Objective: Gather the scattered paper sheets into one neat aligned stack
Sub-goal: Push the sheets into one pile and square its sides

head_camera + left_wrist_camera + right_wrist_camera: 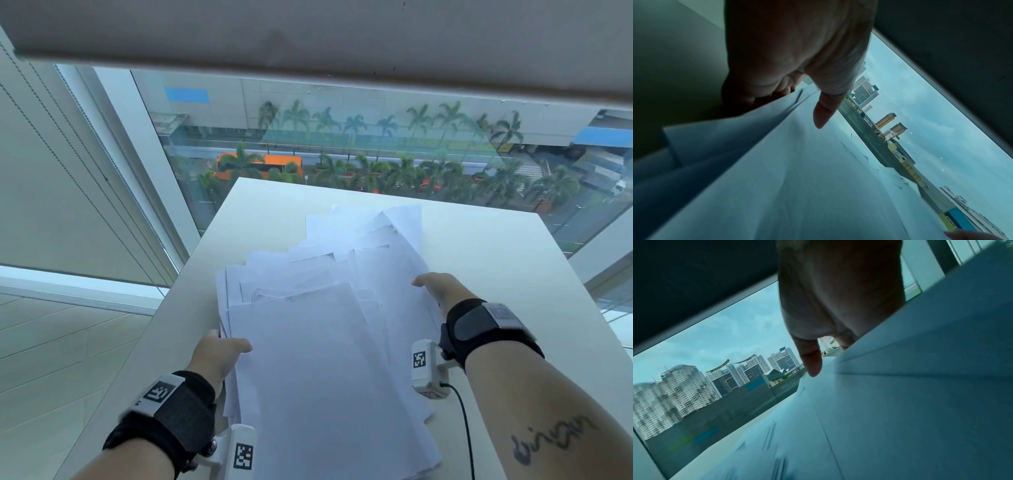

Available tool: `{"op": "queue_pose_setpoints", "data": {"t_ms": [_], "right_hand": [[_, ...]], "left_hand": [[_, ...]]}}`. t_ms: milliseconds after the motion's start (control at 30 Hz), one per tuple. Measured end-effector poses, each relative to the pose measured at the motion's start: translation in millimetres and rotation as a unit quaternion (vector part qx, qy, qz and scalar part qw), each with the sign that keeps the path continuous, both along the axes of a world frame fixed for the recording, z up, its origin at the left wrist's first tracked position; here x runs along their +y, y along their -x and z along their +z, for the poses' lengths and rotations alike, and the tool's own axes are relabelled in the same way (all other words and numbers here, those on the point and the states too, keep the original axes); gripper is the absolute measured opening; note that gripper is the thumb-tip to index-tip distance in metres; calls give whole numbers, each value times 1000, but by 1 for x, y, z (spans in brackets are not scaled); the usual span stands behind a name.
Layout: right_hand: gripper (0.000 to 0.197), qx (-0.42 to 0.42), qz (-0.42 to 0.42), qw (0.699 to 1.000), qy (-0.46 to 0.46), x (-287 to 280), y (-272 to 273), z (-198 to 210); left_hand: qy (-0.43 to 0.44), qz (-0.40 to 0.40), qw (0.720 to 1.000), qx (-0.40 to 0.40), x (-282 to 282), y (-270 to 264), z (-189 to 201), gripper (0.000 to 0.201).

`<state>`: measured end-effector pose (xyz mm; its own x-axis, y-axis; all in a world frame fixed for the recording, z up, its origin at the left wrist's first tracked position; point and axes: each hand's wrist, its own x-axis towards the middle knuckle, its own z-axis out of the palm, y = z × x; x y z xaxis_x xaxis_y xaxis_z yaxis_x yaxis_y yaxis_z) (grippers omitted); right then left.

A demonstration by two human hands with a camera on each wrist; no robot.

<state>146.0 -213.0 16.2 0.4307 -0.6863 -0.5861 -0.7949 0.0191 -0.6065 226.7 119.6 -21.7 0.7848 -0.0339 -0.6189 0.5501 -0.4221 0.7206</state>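
Sheets lay fanned on the worktop, long axis running away from the person, between both hands. The left hand gripped the near left edge, fingers curled under. The right hand held the right edge farther up.

The middle of the desk is covered by fanned paper sheets. Bare room is left along the right edge and at both far corners.
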Motion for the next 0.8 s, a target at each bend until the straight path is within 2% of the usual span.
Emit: {"op": "queue_pose_setpoints", "data": {"t_ms": [167,300,567,800], "right_hand": [[45,29,11,1000,4,-3,6,0],[47,39,36,999,-8,7,6,1],[46,-52,40,997,-51,31,-15,8],[60,-38,13,993,-108,50,-17,-5]], "left_hand": [[-17,-7,1000,-23,1,1,-6,34],[-20,-11,999,-35,3,0,-10,32],[-73,16,996,-53,31,-10,-9,29],[-125,28,990,-66,66,-15,-2,23]]}}
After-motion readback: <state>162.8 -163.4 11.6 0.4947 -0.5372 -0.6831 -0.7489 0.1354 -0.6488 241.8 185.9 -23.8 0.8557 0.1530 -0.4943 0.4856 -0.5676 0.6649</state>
